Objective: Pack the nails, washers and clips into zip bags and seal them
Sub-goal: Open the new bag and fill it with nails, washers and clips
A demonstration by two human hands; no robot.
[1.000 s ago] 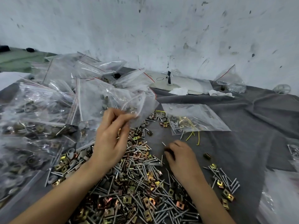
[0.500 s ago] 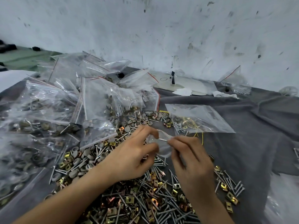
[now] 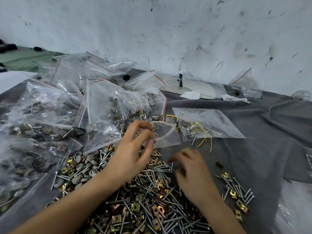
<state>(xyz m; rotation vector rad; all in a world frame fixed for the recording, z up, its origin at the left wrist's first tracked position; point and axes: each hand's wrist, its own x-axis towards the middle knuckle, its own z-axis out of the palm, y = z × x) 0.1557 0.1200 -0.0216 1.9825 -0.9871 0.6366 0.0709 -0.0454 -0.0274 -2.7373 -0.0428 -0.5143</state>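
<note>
— Well, what is seen nearest?

— A heap of nails (image 3: 152,188) and brass clips (image 3: 135,207) is spread on the grey cloth (image 3: 253,149), with grey washers (image 3: 79,179) banked at its left edge.

— And the hands?

— The right hand (image 3: 192,173) is held low over the heap's far side with its fingers curled down. It is blurred, so it cannot be told whether anything is pinched. The left hand (image 3: 130,154) is raised just beyond it, and a small clear bag (image 3: 168,137) is pinched at the mouth between thumb and fingertips.

— How is the bag laid?

— Its mouth is kept at the left fingers and appears pulled open. Its body runs off to the right, above the cloth, apparently empty.

— So what does the next move turn on?

— The mouth lies up and to the left of the right hand, near but apart. The right hand is nearer the heap, so filling is probably done by that hand.

— Farther back?

— A flat bag (image 3: 211,120) is laid on the cloth, and filled bags (image 3: 101,102) are piled at the left.
</note>
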